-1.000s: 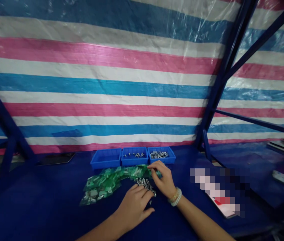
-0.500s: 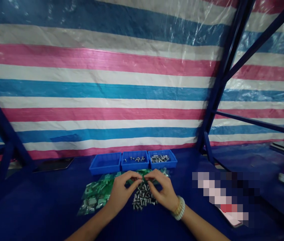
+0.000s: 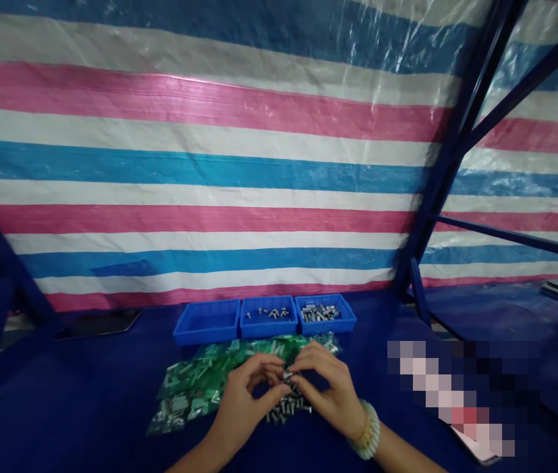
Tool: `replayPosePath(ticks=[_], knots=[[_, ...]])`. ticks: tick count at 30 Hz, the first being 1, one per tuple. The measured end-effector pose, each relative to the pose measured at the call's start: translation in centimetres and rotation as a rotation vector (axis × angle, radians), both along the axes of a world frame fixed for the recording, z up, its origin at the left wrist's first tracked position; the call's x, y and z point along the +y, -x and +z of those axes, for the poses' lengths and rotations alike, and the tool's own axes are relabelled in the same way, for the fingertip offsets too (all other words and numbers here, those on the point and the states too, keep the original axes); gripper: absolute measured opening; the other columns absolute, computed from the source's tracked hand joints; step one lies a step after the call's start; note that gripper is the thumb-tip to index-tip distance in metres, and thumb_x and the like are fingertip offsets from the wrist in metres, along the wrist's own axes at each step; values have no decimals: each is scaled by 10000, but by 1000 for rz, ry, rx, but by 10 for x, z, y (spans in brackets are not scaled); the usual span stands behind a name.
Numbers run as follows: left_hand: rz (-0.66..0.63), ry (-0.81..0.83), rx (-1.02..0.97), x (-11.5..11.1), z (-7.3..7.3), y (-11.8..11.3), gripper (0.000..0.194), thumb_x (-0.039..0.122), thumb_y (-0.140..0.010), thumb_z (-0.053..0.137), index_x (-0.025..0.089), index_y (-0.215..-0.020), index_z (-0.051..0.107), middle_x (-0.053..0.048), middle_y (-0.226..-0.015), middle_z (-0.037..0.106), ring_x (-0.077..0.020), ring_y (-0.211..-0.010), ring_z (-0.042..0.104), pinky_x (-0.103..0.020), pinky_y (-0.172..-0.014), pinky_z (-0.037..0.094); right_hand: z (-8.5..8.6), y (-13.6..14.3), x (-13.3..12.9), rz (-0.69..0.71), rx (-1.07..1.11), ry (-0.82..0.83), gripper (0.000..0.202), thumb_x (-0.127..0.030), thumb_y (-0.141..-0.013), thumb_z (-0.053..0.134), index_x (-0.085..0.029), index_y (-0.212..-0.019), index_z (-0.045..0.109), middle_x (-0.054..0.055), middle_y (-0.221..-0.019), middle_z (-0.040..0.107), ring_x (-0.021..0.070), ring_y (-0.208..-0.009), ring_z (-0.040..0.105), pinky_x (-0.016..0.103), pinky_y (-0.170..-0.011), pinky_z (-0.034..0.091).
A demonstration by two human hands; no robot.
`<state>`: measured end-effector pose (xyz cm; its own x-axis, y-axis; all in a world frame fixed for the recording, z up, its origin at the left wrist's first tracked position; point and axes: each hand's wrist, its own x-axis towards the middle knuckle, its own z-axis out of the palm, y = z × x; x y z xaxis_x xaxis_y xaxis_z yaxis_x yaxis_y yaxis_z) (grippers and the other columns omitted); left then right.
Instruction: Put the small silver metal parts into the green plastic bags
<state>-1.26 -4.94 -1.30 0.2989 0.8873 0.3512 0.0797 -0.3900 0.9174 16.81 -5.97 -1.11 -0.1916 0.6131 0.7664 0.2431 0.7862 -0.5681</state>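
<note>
My left hand (image 3: 249,392) and my right hand (image 3: 331,387) meet at their fingertips over a pile of small metal screws (image 3: 286,410). One silver screw (image 3: 287,375) shows between them, pinched by my right thumb and forefinger. The fingers of my left hand are curled in close beside it; whatever lies in their grip is too small to make out. Under and behind the hands are plastic bags (image 3: 195,387), green and clear, with small metal parts inside. A pale beaded bracelet circles my right wrist.
Behind the bags stand three blue bins: the left bin (image 3: 207,320) shows no parts, the middle bin (image 3: 268,323) has several screws, the right bin (image 3: 325,320) metal pieces. A dark phone (image 3: 102,322) lies left; a partly blurred pinkish item (image 3: 476,447) lies right. Blue frame posts (image 3: 436,190) flank the table.
Both hands have come down slightly and nearer to me, and a screw now shows at their fingertips. The whole view has shifted a little.
</note>
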Motion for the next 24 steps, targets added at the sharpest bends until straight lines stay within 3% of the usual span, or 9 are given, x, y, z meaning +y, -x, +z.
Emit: replayPosePath(ticks=[9,16,19,24], knots=[[92,-88,55,-5,-7,-5,77,213,-773,669,187,-845,664,-10,-739,659,-163,-688,646,-258,-666,556,-5,2,2,-45,-28,99,60,-205,-882,609,-204,-826,633,31,-735,647,184,-708,579,330,-683,468],[206,-440,221,-6,8,-3,70,184,-824,628,210,-843,691,-34,-790,692,-178,-739,661,-281,-690,544,-4,2,0,72,-136,115,144,-176,-927,494,-205,-930,635,49,-824,648,191,-774,581,334,-725,480],[236,-558,252,14,23,-1,79,185,-839,619,210,-865,690,-36,-820,704,-173,-763,666,-283,-718,542,-2,1,0,85,-136,120,183,-163,-920,506,-221,-1031,639,54,-895,666,202,-852,593,352,-785,486],[242,-620,428,80,45,3,208,196,-825,633,198,-1030,667,-61,-962,722,-214,-870,671,-381,-819,531,-1,-4,5,6,-98,133,192,-155,-918,508,-221,-1024,654,49,-876,679,200,-842,606,351,-786,482]])
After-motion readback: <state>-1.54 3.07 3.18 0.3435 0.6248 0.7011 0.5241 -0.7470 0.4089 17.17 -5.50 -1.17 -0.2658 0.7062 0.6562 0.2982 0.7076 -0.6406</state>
